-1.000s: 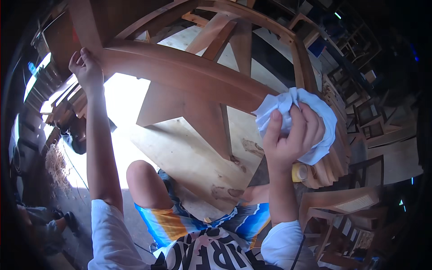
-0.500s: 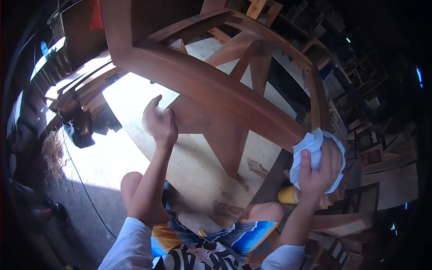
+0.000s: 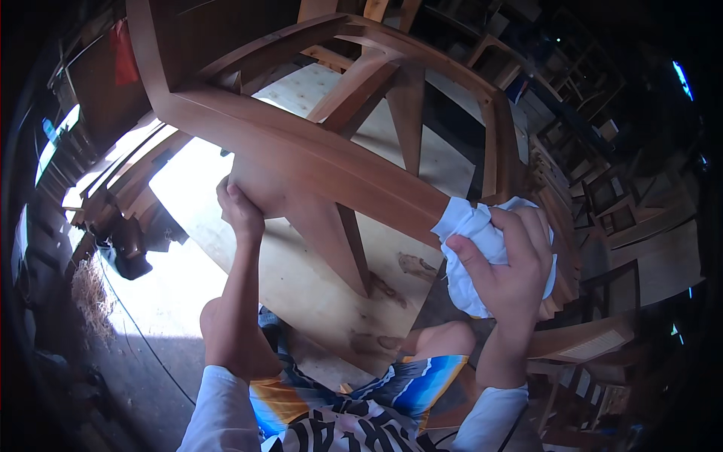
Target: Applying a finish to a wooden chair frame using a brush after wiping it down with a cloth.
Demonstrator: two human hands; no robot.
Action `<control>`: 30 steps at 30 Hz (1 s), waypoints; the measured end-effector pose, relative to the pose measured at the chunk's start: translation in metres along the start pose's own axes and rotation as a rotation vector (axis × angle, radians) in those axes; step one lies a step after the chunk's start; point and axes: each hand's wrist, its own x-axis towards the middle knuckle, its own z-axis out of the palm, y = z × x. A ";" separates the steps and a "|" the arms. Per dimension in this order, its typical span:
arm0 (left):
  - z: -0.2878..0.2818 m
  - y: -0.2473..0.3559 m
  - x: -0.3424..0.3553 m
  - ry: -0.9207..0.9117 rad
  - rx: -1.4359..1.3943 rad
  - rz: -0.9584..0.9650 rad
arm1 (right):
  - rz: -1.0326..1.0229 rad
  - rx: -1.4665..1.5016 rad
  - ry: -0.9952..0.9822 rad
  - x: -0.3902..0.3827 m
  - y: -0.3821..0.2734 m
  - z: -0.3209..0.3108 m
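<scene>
A reddish-brown wooden furniture frame (image 3: 316, 154) with tapered, slanting legs stands before me on a pale plywood board (image 3: 324, 316). My left hand (image 3: 242, 211) is closed on the edge of the wide part at the top of the near leg, its thumb on the near side and its other fingers partly hidden. In my right hand (image 3: 520, 256) is a crumpled white cloth (image 3: 478, 248), thumb and fingers spread over it. The cloth is wrapped against the right end of the near rail and hides that corner.
Stacked boards (image 3: 124, 177) and a dark bag-like bundle (image 3: 124, 252) lie to the left. A pile of shavings (image 3: 94, 297) and a dark cable (image 3: 147, 328) are on the floor. Wooden frames (image 3: 614, 215) crowd the right side. A red cloth (image 3: 123, 53) hangs at the upper left.
My left hand has gone from open, beside the frame, to a hold on the leg's edge. The view has shifted, so the frame appears further left. The cloth stays at the rail's right end.
</scene>
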 end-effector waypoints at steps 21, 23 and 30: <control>0.018 0.019 0.006 -0.259 0.077 -0.052 | -0.034 -0.324 0.210 0.044 -0.070 0.082; 0.008 0.027 0.015 -0.296 0.072 -0.057 | -0.053 -0.337 0.236 0.059 -0.083 0.100; -0.009 0.181 -0.087 0.010 -0.464 0.499 | 0.005 -0.093 0.118 0.071 -0.105 0.102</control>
